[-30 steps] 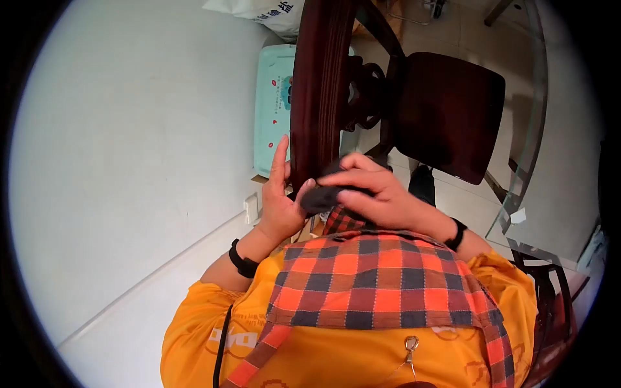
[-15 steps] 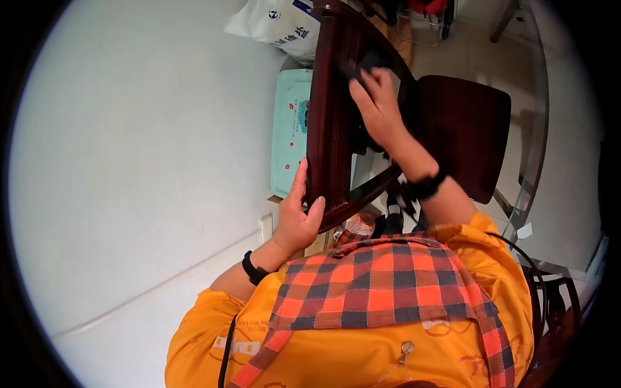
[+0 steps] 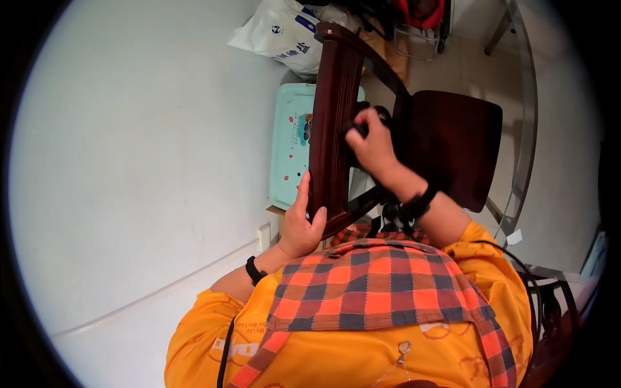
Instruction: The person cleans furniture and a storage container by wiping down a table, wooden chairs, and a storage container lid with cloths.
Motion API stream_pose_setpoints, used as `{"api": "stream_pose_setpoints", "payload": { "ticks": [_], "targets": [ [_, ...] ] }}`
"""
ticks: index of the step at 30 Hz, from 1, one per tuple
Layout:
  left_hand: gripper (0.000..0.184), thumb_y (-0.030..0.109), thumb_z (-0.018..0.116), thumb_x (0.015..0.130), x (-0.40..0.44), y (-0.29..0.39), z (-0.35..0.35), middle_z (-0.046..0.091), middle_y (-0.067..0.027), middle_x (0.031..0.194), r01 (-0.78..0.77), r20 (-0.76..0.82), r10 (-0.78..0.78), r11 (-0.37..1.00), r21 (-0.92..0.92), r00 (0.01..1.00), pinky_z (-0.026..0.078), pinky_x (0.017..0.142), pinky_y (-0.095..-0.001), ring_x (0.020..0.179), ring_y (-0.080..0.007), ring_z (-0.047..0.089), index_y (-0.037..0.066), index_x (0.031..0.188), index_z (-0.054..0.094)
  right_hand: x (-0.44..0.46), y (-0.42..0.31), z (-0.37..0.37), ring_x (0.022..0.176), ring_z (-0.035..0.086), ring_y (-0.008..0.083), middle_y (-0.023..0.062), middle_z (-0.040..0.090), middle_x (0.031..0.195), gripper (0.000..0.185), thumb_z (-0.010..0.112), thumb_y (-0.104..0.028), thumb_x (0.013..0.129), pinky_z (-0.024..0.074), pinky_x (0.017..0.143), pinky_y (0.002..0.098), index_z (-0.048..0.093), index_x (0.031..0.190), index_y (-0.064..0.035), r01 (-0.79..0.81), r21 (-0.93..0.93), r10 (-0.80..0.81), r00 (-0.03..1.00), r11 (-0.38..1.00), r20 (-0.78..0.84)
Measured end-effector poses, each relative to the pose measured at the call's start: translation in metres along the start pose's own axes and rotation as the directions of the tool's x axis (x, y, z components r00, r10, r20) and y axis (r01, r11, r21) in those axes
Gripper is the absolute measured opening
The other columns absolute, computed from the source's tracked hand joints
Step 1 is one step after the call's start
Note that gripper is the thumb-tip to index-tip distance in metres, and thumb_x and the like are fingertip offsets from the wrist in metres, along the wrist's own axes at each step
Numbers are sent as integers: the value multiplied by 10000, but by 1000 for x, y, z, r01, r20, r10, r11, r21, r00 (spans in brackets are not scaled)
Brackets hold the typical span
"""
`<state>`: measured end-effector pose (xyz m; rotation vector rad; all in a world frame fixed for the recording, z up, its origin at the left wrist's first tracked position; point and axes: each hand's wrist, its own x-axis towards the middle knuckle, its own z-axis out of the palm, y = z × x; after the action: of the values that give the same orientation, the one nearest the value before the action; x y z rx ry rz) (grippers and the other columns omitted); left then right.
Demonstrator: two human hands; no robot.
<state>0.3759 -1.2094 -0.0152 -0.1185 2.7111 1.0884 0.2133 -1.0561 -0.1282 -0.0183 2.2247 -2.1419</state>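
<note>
A dark red wooden chair (image 3: 336, 97) stands in front of me, its seat (image 3: 453, 145) to the right of the backrest. My left hand (image 3: 302, 223) grips the near end of the top rail, fingers along the wall side and thumb on the other. Bunched in my closed right hand (image 3: 375, 145) is a dark cloth (image 3: 358, 129), pressed against the inner side of the backrest around its middle. Much of the cloth is hidden by my fingers, and its outline is hard to make out.
A mint-green box (image 3: 288, 165) lies between the chair and the white wall (image 3: 149, 161). Beyond it sits a white printed sack (image 3: 281, 35). A glass table edge (image 3: 527, 129) runs along the right, and a red folding item (image 3: 420, 16) stands at the back.
My right hand has come nearer to me along the backrest with the cloth. My left hand keeps its hold on the rail. The view has tilted slightly.
</note>
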Motion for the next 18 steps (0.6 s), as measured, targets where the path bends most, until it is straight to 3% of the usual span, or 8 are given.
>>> {"api": "stream_pose_setpoints", "payload": {
  "ticks": [2, 4, 9, 11, 13, 14, 16, 18],
  "targets": [
    [727, 88, 551, 851, -2, -8, 5, 481, -297, 1343, 3, 4, -3, 1000, 1, 1000, 450, 973, -377, 1199, -396, 536, -41, 1474, 200, 43, 12, 0, 890, 607, 420, 247, 626, 924, 324, 631, -210, 784, 486, 780, 436, 523, 1022, -19, 109, -35, -112, 987, 993, -116],
    [732, 84, 551, 850, -8, -12, 7, 485, -300, 1336, 16, 15, -16, 1000, 9, 1000, 451, 971, -377, 1189, -401, 542, -42, 1476, 192, 65, 16, -2, 874, 612, 405, 238, 630, 921, 337, 633, -218, 783, 485, 782, 428, 530, 1037, -21, 79, -55, -86, 984, 995, -158],
    [739, 78, 553, 853, -14, -27, 12, 452, -289, 1373, -115, -39, 115, 993, -3, 993, 419, 1009, -368, 1231, -383, 512, -41, 1480, 180, 80, 11, 1, 882, 605, 365, 220, 619, 941, 332, 628, -210, 804, 474, 801, 398, 517, 1037, -2, 28, -13, -29, 995, 1000, -100],
    [728, 80, 553, 855, -16, -24, 7, 444, -285, 1383, -48, -23, 47, 998, -28, 999, 411, 1018, -368, 1245, -378, 501, -43, 1476, 194, 57, 7, 6, 895, 606, 384, 229, 617, 940, 298, 623, -179, 810, 476, 796, 407, 510, 1023, -4, 98, -53, -103, 990, 994, -99],
    [717, 83, 552, 857, -19, -32, 9, 436, -281, 1392, 6, -12, -7, 997, -76, 1000, 403, 1027, -367, 1260, -373, 490, -45, 1473, 208, 31, 3, 12, 910, 600, 391, 206, 608, 960, 261, 626, -138, 796, 482, 790, 411, 523, 1002, -16, 96, -24, -95, 995, 995, 30],
    [705, 84, 555, 857, -20, -34, 11, 440, -276, 1391, 21, -21, -22, 997, -80, 1000, 404, 1026, -368, 1257, -373, 492, -49, 1466, 225, -20, 14, 15, 928, 593, 377, 163, 571, 962, 249, 640, -105, 774, 488, 779, 416, 540, 992, -37, 322, -43, -308, 932, 946, 191],
    [693, 85, 557, 857, -23, -31, 16, 443, -271, 1391, 35, -53, -40, 995, -90, 998, 406, 1024, -368, 1255, -372, 495, -54, 1459, 242, -53, -35, 11, 884, 589, 354, 125, 520, 965, 268, 674, -85, 776, 500, 722, 414, 582, 1026, -109, 435, 69, -430, 831, 898, 351],
    [668, 93, 565, 859, -12, -25, 10, 439, -264, 1398, 39, -66, -49, 987, -155, 997, 407, 1022, -372, 1252, -381, 493, -44, 1449, 281, -38, -47, 15, 869, 600, 351, 122, 518, 981, 292, 702, -144, 784, 515, 703, 406, 593, 1055, -146, 458, 25, -434, 823, 889, 366]
  ]
}}
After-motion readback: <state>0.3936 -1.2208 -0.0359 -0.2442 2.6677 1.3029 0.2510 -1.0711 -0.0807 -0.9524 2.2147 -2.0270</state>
